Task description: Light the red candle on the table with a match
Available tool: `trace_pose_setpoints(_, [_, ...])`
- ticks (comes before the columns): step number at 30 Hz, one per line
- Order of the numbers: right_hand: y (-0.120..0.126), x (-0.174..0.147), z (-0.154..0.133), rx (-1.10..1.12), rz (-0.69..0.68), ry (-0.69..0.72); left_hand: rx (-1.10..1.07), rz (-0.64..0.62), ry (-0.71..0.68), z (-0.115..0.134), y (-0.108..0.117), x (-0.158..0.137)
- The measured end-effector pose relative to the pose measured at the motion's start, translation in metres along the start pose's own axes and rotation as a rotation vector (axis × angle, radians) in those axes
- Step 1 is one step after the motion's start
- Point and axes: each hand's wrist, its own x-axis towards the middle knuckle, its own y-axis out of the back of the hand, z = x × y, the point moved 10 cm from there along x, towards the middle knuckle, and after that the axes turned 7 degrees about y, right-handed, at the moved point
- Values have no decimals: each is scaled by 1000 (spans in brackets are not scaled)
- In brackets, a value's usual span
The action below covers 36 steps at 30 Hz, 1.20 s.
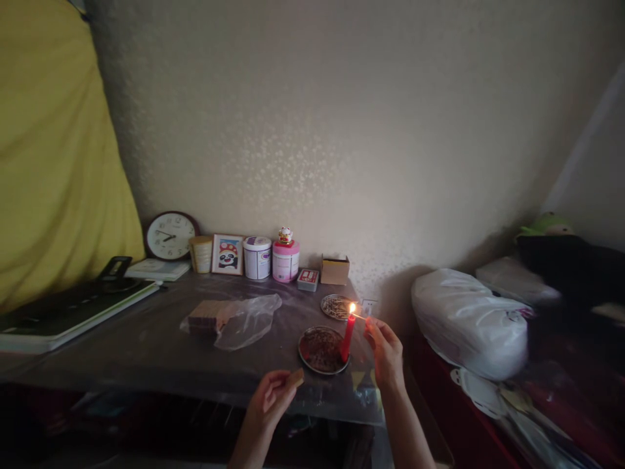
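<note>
My right hand (387,352) pinches a thin matchstick (359,316), its tip at the flame (352,307) on top of a red candle (348,339). The candle stands upright, leaning slightly, at the right side of a round metal plate (300,355) whose inside looks dark and reddish. Lower and to the left, my left hand (273,397) holds a small brown matchbox (295,378) between thumb and fingers, just in front of the plate. Behind the candle lies a second round plate (323,309) with several thin pale sticks in it.
A stack of small boxes (208,315) in clear plastic (251,319) lies mid-table. Along the wall stand a clock (172,236), a framed panda picture (228,254), two tins (257,259) and an open cardboard box (334,270). White bags (469,322) sit to the right.
</note>
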Motion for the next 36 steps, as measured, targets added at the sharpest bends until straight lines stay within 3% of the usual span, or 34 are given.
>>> trace_pose_setpoints(9, [2,-1,0,53,10,-21,-1,-19,-3,-2,1,3])
trace_pose_setpoints(18, [0,-3,-20,174,10,-68,1,25,-26,-3,4,3])
trace_pose_setpoints(23, [8,-16,-80,273,-6,-44,14,42,6,-1,6,1])
trace_pose_setpoints(27, [17,-29,-144,548,-63,155,17,31,2,0,6,1])
trace_pose_setpoints(29, [26,-25,-148,361,-65,226,17,23,7,-3,5,2])
trace_pose_setpoints(33, [51,-2,-119,-164,23,227,-8,47,4,-1,4,0])
trace_pose_setpoints(36, [71,9,-111,-37,72,232,10,33,35,3,-1,-4])
